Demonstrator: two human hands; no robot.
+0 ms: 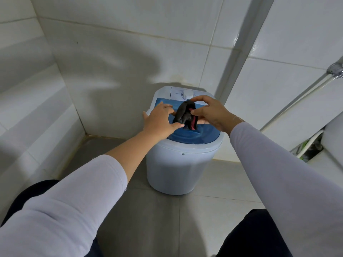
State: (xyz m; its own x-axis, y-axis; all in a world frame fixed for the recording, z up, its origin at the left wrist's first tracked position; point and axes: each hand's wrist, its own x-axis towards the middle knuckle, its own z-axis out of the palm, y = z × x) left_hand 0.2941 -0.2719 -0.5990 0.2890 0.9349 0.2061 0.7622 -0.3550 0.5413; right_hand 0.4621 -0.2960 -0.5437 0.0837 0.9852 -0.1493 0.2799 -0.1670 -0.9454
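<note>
A small white washing machine point(178, 169) with a blue lid point(196, 135) stands in the tiled corner. On the lid lies a crumpled black garment point(183, 114) with a red strip showing. My left hand point(159, 121) lies spread on the lid at the garment's left edge, its thumb touching the cloth. My right hand point(211, 112) comes in from the right, fingers curled, pinching the garment's right side between thumb and fingers. A white dial point(187, 94) sits on the control panel behind the hands.
White tiled walls close in on the left and behind. A grey pipe point(243, 52) runs up the wall right of the machine. A metal hose point(297, 101) and a white fixture point(332, 145) are at the right. Grey floor tiles point(167, 219) lie in front.
</note>
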